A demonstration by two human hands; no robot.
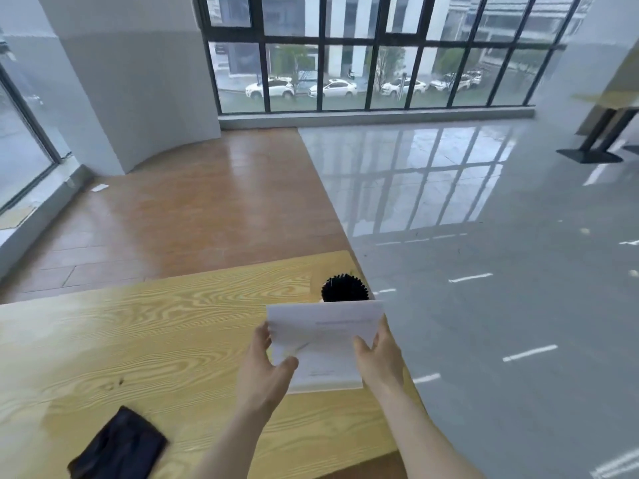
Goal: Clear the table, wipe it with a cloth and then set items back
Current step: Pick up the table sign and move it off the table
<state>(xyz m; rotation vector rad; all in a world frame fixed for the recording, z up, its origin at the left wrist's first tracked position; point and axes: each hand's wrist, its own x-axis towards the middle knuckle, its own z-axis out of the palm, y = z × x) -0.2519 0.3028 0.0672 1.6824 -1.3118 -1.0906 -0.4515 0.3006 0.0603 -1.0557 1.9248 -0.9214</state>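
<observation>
Above the table (138, 333), both hands (266, 361) grip illegibly printed papers (325, 344).

Paper stack (326, 344) hides the lower part of the black pen holder (344, 288) behind it. Print on the top sheet too blurred to read. Dark cloth (119, 445) cut off by bottom edge. My fingers (262, 335) partly tucked behind paper.

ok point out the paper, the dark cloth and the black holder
paper (328, 344), head view, on the sheet's middle between the hands
cloth (119, 445), head view, on its centre, near table edge
holder (344, 288), head view, on its dark top behind the paper
</observation>
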